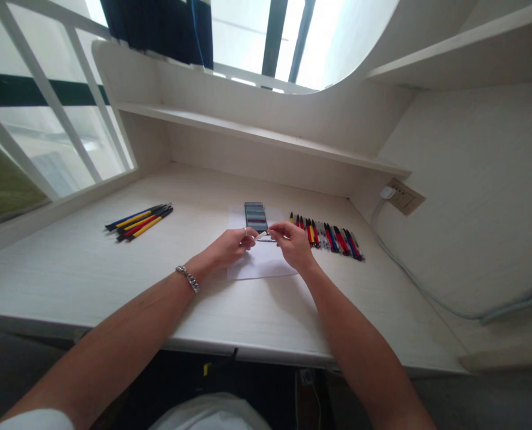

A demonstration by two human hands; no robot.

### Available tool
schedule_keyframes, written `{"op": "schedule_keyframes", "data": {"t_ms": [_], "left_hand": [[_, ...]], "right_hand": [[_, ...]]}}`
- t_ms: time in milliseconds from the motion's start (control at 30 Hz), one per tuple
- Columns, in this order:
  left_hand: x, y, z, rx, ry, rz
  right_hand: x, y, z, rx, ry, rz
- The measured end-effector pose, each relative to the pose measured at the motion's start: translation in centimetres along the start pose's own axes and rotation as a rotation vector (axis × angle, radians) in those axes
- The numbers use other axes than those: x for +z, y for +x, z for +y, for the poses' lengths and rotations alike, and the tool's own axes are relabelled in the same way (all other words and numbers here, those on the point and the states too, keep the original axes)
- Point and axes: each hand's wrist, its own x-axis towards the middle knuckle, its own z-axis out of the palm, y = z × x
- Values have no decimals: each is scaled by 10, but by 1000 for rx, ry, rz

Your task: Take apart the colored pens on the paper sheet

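Both my hands meet over a white sheet of paper (pixel 260 263) on the desk. My left hand (pixel 232 243), with a ring and a wrist bracelet, pinches one end of a thin pen part (pixel 265 235). My right hand (pixel 293 242) pinches its other end. Just behind the hands a small dark box (pixel 255 215) lies on the paper. A row of several pens (pixel 329 237) in red, blue, yellow and black lies to the right of my right hand. A smaller bunch of pens (pixel 139 221) lies far left of my left hand.
The white desk (pixel 91 269) has a shelf (pixel 257 134) along the back and a wall on the right. A wall socket (pixel 403 196) holds a white plug whose cable (pixel 427 292) runs along the right side. A window frame stands at left.
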Motion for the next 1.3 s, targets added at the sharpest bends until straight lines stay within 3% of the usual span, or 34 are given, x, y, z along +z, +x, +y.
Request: {"op": "schedule_keyframes", "data": {"t_ms": [400,633,767,933,1100,1300], "left_hand": [[1,0,-2,2,-20,-18],[-4,2,4,-34,-45,68],[-6,2,6,-28,-27,95],[-6,2,4,-35,-27,105],[-7,4,-4,-59,7,119],[-8,4,-10,-101,55,132]], "right_hand": [[1,0,4,17,-35,-111],[-18,9,27,43,-651,-103],[-19,14,37,124,-801,-152],[-11,15,32,211,-900,-229],[-15,14,25,233,-818,-195],[-34,16,25,65,-355,19]]}}
